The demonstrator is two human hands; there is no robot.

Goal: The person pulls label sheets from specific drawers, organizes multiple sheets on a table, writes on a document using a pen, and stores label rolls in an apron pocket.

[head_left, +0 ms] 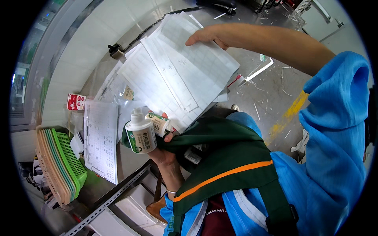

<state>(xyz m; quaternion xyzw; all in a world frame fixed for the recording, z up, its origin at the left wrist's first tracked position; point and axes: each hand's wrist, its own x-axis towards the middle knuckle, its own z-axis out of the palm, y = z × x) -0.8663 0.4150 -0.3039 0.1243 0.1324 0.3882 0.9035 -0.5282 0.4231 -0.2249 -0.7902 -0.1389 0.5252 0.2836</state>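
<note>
My left hand [162,154], low in the middle, is closed around white bottles with green-and-cream labels. One is a pump-top bottle [141,135]; the other container [158,124] lies tilted between thumb and fingers. A fold of my dark green apron [232,151] is bunched against this hand, and another white container [193,156] shows in the fold. At the far side, my right hand [208,35] grips the edge of a loose stack of printed paper sheets [173,74]. Its thumb is on top; the other fingers are mostly hidden.
Left of the sheets lie a clipboard with a printed form [101,137] and a red-and-white box [76,102]. Nested plastic baskets [65,165] stand at the lower left. A black stapler [220,5] sits at the far edge. Paper scraps litter the grey surface [271,94] at right.
</note>
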